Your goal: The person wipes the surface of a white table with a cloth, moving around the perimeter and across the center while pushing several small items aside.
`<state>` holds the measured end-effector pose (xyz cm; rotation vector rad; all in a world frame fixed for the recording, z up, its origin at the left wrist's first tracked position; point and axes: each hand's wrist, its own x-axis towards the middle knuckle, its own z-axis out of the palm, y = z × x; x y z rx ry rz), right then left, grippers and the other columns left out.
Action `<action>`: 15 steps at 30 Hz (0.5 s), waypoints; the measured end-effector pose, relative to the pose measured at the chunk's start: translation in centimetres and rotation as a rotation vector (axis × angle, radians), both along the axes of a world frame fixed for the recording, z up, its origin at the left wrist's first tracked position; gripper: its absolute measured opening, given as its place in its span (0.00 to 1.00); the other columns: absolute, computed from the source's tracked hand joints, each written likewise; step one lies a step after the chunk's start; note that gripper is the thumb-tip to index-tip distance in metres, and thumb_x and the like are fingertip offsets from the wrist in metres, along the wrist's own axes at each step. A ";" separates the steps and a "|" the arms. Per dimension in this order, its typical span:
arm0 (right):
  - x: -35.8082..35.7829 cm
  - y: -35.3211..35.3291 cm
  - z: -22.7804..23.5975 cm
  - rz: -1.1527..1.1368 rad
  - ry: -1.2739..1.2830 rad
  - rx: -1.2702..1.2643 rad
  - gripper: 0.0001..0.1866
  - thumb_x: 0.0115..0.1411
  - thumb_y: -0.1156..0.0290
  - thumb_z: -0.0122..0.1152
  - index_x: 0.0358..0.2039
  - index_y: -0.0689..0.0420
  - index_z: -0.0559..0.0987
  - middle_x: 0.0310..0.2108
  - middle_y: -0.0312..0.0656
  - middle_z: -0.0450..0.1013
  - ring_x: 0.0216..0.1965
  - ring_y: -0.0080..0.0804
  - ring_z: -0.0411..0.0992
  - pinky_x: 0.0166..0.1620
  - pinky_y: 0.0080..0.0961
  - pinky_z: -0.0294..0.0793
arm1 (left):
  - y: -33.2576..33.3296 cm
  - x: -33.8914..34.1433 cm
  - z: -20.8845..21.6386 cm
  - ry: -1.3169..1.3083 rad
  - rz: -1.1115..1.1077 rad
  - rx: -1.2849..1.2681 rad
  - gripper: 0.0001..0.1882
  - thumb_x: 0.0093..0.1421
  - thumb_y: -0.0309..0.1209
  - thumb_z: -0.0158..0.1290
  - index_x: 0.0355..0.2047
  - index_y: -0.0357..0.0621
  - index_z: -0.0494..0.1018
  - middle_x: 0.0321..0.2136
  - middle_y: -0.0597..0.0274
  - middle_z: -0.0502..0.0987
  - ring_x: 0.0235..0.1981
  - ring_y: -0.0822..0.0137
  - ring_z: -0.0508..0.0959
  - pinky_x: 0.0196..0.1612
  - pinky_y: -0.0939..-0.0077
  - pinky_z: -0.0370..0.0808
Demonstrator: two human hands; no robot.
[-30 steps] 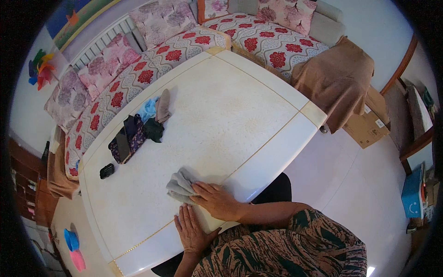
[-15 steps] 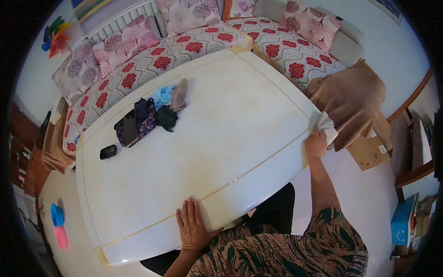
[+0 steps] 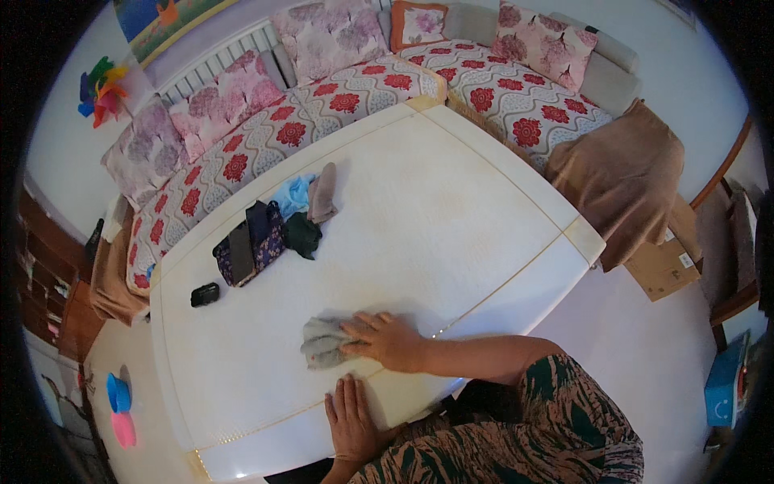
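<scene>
A grey cloth (image 3: pixel 321 339) lies bunched on the white, gold-trimmed table (image 3: pixel 451 218), just inside the trim line of its near side. On the cloth's right part my right hand (image 3: pixel 385 340) presses down, fingers over it, the forearm reaching across from the right. My left hand (image 3: pixel 352 423) rests flat on the table's near border with nothing in it, a little below the right hand. Farther left lie a dark floral pouch (image 3: pixel 274 239) with a dark phone-like slab (image 3: pixel 240 252) on it and a small black case (image 3: pixel 205 294).
Beside the pouch are a light blue cloth (image 3: pixel 293 194), a dark green cloth (image 3: pixel 302 235) and a taupe cloth (image 3: pixel 322 194). A sofa (image 3: pixel 339 103) with red-flowered covers and cushions lines the far side. A brown-draped seat (image 3: pixel 625 177) and a cardboard box (image 3: pixel 665 270) stand right.
My right hand has swept the grey cloth from the table's far right corner leftward and nearer, to its near middle. My left hand stays flat on the near border; the view has shifted slightly.
</scene>
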<state>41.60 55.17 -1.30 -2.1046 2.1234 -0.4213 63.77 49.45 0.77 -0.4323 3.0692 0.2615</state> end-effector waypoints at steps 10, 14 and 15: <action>-14.3 -5.4 -1.0 -0.487 0.089 -0.179 0.22 0.59 0.70 0.49 0.54 0.41 0.75 0.64 0.41 0.57 0.61 0.47 0.57 0.55 0.45 0.60 | -0.8 1.2 -3.5 0.001 0.022 -0.194 0.26 0.62 0.27 0.45 0.60 0.31 0.60 0.64 0.44 0.56 0.65 0.46 0.57 0.64 0.41 0.52; -21.2 -4.7 -0.4 -0.769 0.161 -0.079 0.24 0.58 0.73 0.48 0.55 0.39 0.74 0.64 0.42 0.57 0.60 0.45 0.59 0.52 0.42 0.63 | 0.0 0.4 -2.2 -0.043 0.027 -0.340 0.32 0.61 0.40 0.45 0.63 0.39 0.58 0.64 0.49 0.59 0.65 0.51 0.59 0.65 0.49 0.54; -23.0 -4.2 -0.3 -0.836 0.171 -0.030 0.25 0.59 0.73 0.47 0.57 0.39 0.72 0.65 0.42 0.57 0.60 0.46 0.59 0.53 0.43 0.63 | 0.2 0.3 -2.1 0.082 0.041 -0.255 0.29 0.60 0.33 0.43 0.62 0.37 0.60 0.64 0.51 0.60 0.64 0.53 0.60 0.65 0.51 0.54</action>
